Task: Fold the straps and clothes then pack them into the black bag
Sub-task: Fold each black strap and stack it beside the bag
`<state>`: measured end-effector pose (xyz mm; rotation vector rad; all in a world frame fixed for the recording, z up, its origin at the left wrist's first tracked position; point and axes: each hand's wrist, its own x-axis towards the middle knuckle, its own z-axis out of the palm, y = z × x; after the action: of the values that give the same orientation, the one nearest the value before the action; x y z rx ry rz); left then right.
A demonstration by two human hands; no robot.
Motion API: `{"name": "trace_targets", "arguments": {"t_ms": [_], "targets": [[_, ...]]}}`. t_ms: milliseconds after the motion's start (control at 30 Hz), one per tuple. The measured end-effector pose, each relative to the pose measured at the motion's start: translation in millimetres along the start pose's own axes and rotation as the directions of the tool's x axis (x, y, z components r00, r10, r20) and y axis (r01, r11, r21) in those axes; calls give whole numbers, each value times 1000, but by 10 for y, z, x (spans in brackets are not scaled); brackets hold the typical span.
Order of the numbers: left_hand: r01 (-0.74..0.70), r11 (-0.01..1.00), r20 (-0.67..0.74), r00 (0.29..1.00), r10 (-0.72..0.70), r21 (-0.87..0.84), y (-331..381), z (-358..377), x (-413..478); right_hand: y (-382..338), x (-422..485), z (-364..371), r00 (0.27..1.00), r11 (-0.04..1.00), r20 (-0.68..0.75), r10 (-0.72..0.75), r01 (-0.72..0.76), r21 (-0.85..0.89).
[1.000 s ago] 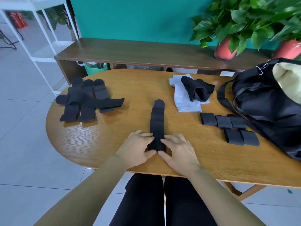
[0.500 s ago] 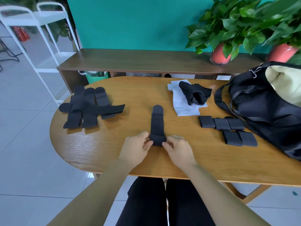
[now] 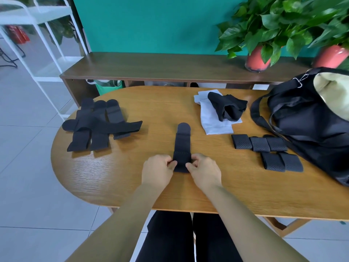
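Observation:
A black strap (image 3: 182, 142) lies lengthwise in the middle of the oval wooden table (image 3: 132, 176), its near end folded over. My left hand (image 3: 159, 171) pinches the left edge of that fold and my right hand (image 3: 204, 171) pinches the right edge. Several unfolded black straps (image 3: 98, 125) lie in a heap at the left. Several folded straps (image 3: 266, 152) sit in two rows at the right. A white cloth (image 3: 213, 118) with a crumpled black garment (image 3: 228, 108) on it lies at the back. The black bag (image 3: 309, 120) stands open at the far right.
A dark wooden bench (image 3: 170, 67) runs behind the table, with potted plants (image 3: 264, 35) in red pots at its right end. A white metal rack (image 3: 37, 35) stands on the tiled floor at the left. My legs are under the table's near edge.
Both hands went from pressing flat on the strap's near end to pinching it, and the end has been folded forward, so the strap is shorter.

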<state>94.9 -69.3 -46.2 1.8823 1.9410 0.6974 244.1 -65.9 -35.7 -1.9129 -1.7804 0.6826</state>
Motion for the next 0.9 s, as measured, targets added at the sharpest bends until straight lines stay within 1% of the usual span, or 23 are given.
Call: {"name": "trace_targets", "arguments": {"t_ms": [100,167,200,267,367,433,533,600,700,800,867,900], "targets": [[-2,1000,8,1000,2,23,31,7,8,20,-2,32,999,1000,-45,-26,25,-13],[-18,1000,-30,999,18,2,43,4,9,39,-16,38,994,997,-73,-77,76,-27],[-49,999,-45,998,49,-8,31,18,15,50,-24,39,990,992,-75,-116,113,-51],[-155,988,-35,987,155,14,-11,36,35,66,-37,46,981,977,-56,-183,175,-122],[-270,959,75,962,264,86,-52,37,54,76,-51,60,969,950,-38,-244,230,-210],[-295,949,137,950,280,110,-72,13,70,66,-65,48,962,932,-27,-273,257,-254],[-331,931,257,923,286,154,-86,-68,72,65,-84,-16,961,937,56,-270,276,-213],[-359,915,298,907,296,182,-91,-128,58,84,-111,-70,954,938,132,-268,289,-189],[-393,893,302,898,320,220,-82,-184,10,108,-167,-124,935,906,168,-311,345,-245],[-442,862,264,887,379,248,-65,-196,-47,133,-211,-145,904,858,181,-386,424,-291],[-443,864,233,890,392,239,-58,-202,-102,160,-234,-155,886,839,195,-420,461,-289],[-448,864,219,889,403,230,-65,-194,-125,171,-244,-161,886,845,189,-424,462,-267]]}}
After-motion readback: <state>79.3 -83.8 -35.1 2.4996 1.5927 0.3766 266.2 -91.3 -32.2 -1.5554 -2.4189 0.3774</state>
